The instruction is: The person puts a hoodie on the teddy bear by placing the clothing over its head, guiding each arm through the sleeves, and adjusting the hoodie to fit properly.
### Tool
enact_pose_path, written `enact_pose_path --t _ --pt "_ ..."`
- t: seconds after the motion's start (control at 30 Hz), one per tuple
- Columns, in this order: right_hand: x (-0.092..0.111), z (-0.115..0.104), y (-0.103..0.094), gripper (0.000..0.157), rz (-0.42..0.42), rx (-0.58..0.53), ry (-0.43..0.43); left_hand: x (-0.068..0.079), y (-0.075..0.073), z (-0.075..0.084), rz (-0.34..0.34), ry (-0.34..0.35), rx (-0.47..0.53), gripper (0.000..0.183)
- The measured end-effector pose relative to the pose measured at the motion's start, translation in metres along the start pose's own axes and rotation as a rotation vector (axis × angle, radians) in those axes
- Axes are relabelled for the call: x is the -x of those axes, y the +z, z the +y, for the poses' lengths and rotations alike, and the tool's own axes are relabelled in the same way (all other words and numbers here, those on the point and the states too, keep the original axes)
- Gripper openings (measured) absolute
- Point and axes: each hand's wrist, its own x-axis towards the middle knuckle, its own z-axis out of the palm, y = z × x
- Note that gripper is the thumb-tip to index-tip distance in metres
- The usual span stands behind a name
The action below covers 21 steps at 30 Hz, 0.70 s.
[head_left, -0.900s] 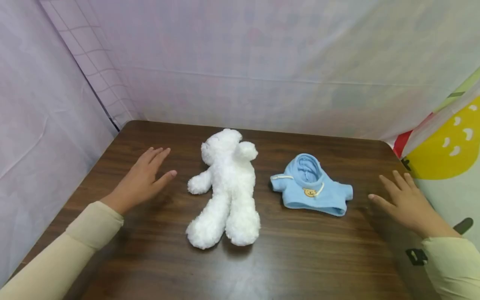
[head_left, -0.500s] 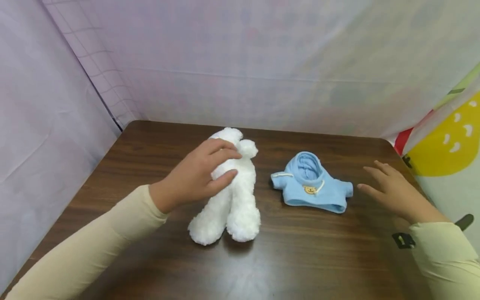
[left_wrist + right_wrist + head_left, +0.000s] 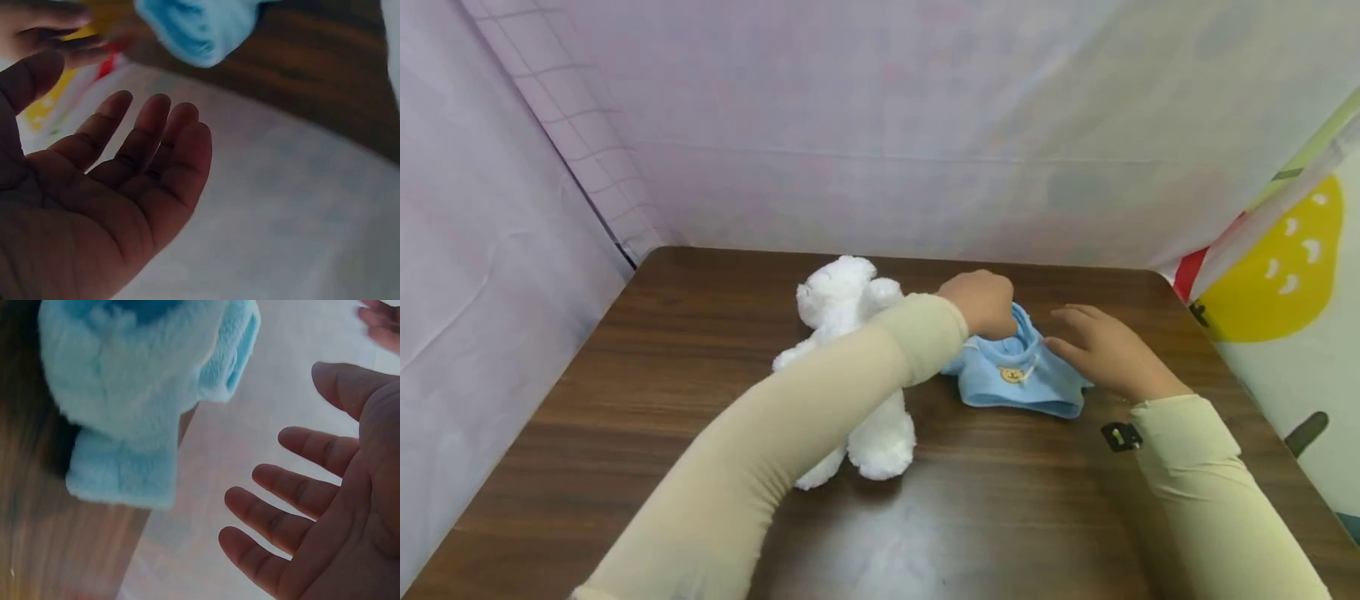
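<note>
A small light-blue doll hoodie [image 3: 1018,387] with a bear patch lies on the dark wood table. Above its hood hovers my left hand [image 3: 981,302]; the left wrist view shows this hand's fingers [image 3: 184,169] loosely bent, nothing in them, and the hoodie beyond. My right hand [image 3: 1108,350] is at the hoodie's right side, thumb and fingers spread, and it overlaps the sleeve in the head view. In the right wrist view the hoodie [image 3: 125,450] appears apart from the spread fingers [image 3: 300,487]. A white plush animal [image 3: 880,437] lies to the left, partly hidden under my left forearm.
The wood table [image 3: 1000,517] ends at a pale curtain [image 3: 880,167] along the back. Another curtain [image 3: 490,275] hangs at the left. A cloth with a yellow print [image 3: 1273,275] hangs at the right. A small black clip [image 3: 1122,436] shows by my right cuff.
My left hand has swept right, across the plush animal to above the hoodie. My right hand has moved left to the hoodie's side. Plush animal and hoodie lie where they were.
</note>
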Motion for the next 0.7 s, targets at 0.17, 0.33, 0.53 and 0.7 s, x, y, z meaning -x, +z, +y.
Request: enact_pose_path --t 0.17,0.33,0.53,0.7 --pt "-0.008 0.002 0.008 0.052 -0.007 -0.035 0.035 -0.024 0.020 -0.004 -0.031 -0.161 -0.028 0.018" --pt "-0.015 0.013 0.017 0.043 -0.068 -0.055 0.103 -0.053 0.048 -0.014 -0.084 -0.263 -0.043 0.024" --pt "-0.020 0.023 0.029 0.028 -0.136 -0.067 0.107 -0.075 0.072 -0.020 -0.111 -0.321 -0.057 0.026" --pt "-0.018 0.023 0.031 0.015 -0.083 -0.081 0.073 -0.078 0.083 -0.022 -0.088 -0.329 -0.076 0.027"
